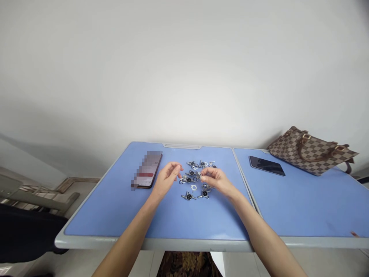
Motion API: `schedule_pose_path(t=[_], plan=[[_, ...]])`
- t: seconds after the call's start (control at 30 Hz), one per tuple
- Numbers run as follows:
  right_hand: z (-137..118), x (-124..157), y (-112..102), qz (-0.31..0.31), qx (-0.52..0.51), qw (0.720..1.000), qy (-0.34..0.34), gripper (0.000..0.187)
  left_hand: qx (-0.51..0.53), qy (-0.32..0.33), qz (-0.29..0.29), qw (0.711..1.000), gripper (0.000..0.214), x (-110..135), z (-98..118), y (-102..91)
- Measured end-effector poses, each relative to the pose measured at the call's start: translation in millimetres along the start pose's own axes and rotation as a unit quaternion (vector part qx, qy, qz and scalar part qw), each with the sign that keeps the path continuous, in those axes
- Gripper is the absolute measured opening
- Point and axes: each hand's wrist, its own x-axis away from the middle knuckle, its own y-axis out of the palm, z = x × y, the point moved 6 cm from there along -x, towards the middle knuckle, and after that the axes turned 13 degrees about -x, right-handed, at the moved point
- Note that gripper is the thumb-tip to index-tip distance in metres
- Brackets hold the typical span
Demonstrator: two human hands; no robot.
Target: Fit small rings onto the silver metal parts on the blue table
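Observation:
Several small silver metal parts [196, 177] with black centres and loose rings lie scattered on the blue table [121, 204]. My left hand [167, 177] hovers at the left edge of the pile, fingers curled toward thumb in a pinch; what it holds is too small to make out. My right hand [215, 179] sits on the right side of the pile, fingertips pinched on a small metal part at the pile's middle. One ring [193, 187] and two parts [188, 196] lie nearest me.
A phone [147, 170] with a lit screen lies left of the pile. A second blue table [302, 204] adjoins on the right, carrying a dark phone [266, 166] and a checkered brown handbag [313, 151]. A white wall stands behind.

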Motion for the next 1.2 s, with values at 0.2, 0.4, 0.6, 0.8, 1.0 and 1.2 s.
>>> schedule_pose_path(t=[0.2,0.4,0.6,0.8,1.0,1.2], plan=[[3.8,4.1,15.1,0.000,0.378,0.923,-0.069,0.009,-0.084,0.091,-0.104,0.987,0.029,10.2,13.5,19.7],[5.8,6.9,22.5,-0.008,0.498,0.861,-0.104,0.014,-0.203,0.169,-0.105,0.959,0.012,13.2,15.9,28.4],[5.4,9.6,28.1,-0.012,0.552,0.824,-0.130,0.017,-0.231,0.174,-0.108,0.951,0.009,11.8,12.0,30.3],[-2.1,8.9,24.5,-0.002,0.459,0.877,-0.145,0.015,-0.189,0.122,-0.129,0.966,0.011,8.5,5.1,28.5],[-4.0,8.8,22.4,-0.012,0.452,0.877,-0.164,0.017,-0.144,0.043,-0.145,0.978,0.020,4.6,-4.0,26.4],[-6.1,9.1,20.4,-0.032,0.508,0.848,-0.149,0.017,-0.089,0.000,-0.125,0.988,0.027,0.3,-12.7,21.2]])
